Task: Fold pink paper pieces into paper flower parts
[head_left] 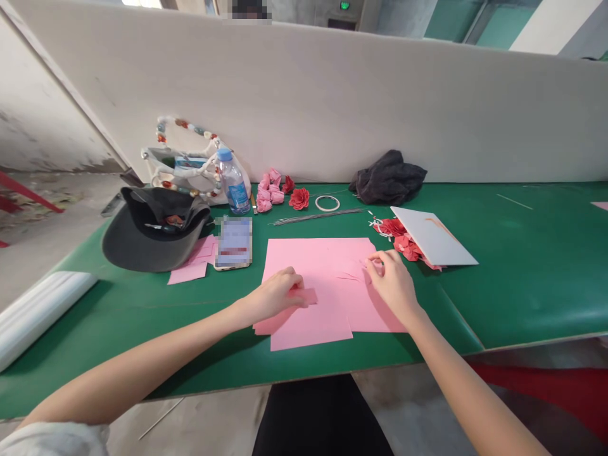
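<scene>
Green vinyl covers the long workbench (522,266) I'm watching through the head camera, and an off-white partition board (304,107) stands along its far side. Near the front edge lie overlapping sheets of pink paper (308,259), slit in places, directly beneath the person's hands. The left hand (273,294) is curled, its fingers closed over a small flap of pink paper (310,296). The right hand (392,285) is half closed, its fingertips (373,261) down on the slit part of the sheet; from here, I cannot tell whether it has hold of anything.

Farther left sit a white tote bag (164,161) with a beaded handle, a black baseball cap (147,237), and a phone (232,244) with a blurred screen, beside loose pink paper scraps (187,272). A clear water bottle (234,183) with a blue cap stands against the bag. To the right, a white card (430,235) rests on crumpled red paper flowers (399,240). Along the back are a dark cloth (388,178), pink paper roses (268,193), a red paper rose (299,198), thin wire stems (316,216), and a ring of white tape (327,202).
</scene>
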A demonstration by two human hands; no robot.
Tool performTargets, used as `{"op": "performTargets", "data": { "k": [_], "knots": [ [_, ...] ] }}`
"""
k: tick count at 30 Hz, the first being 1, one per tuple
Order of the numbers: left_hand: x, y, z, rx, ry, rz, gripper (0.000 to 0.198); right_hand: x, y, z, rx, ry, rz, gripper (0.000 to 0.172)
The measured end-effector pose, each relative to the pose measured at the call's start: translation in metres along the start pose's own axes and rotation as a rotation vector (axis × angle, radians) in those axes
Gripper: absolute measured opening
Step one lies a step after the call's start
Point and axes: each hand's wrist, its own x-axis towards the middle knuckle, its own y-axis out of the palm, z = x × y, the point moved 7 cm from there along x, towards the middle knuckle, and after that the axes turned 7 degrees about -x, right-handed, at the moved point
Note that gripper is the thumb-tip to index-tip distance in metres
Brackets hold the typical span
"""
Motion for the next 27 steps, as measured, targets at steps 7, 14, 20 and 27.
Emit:
{"op": "performTargets", "data": {
  "k": [7, 14, 20, 27],
  "knots": [
    [-0.003, -0.004, -0.015, -0.085, 0.004, -0.001, 0.026, -0.039, 0.017, 0.101, 0.415, -0.340, 0.356, 0.017],
    [-0.006, -0.004, -0.019, -0.141, 0.019, -0.027, 0.030, -0.033, 0.022, 0.101, 0.477, -0.302, 0.418, 0.010],
    [-0.002, -0.007, -0.018, -0.225, 0.006, -0.045, 0.025, -0.001, 0.003, 0.023, 0.558, 0.020, 0.271, 0.014],
    [-0.002, -0.004, -0.017, -0.230, 0.023, -0.046, 0.023, 0.010, 0.019, -0.026, 0.435, 0.091, 0.213, 0.018]
  ]
}}
